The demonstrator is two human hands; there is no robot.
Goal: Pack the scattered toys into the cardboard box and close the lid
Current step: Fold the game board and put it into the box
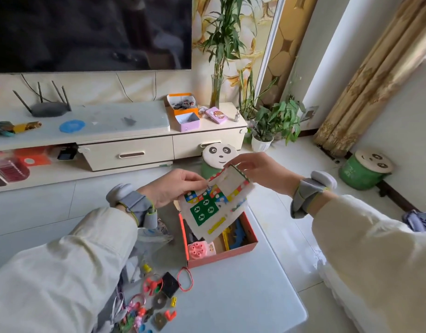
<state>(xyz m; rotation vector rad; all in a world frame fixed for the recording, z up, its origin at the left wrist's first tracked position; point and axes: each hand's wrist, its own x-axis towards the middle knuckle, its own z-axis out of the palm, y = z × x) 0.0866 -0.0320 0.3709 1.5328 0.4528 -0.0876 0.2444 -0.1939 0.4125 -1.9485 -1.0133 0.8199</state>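
Small toys (169,284) lie beside the open box (221,257). Left hand (173,186) and right hand (262,171) pinch a game mat (214,207) above it.

Bright, even daylight; enters from the right, beside the beige patterned curtain (375,80). Glares off the white tiled floor (291,224); lays a soft sheen on the pale glossy table top (231,296). Shadows faint and soft-edged, deepest inside the orange cardboard box (221,258). Dim reflections in the large black television screen (87,32). Wide-angle bowing at the edges; bends the cream television cabinet (125,140). Slight softness throughout; motion smear on the folded paper game board with coloured squares (214,210) and the grey wrist band (121,192). Small plastic toys (156,296), lower left, out of focus.
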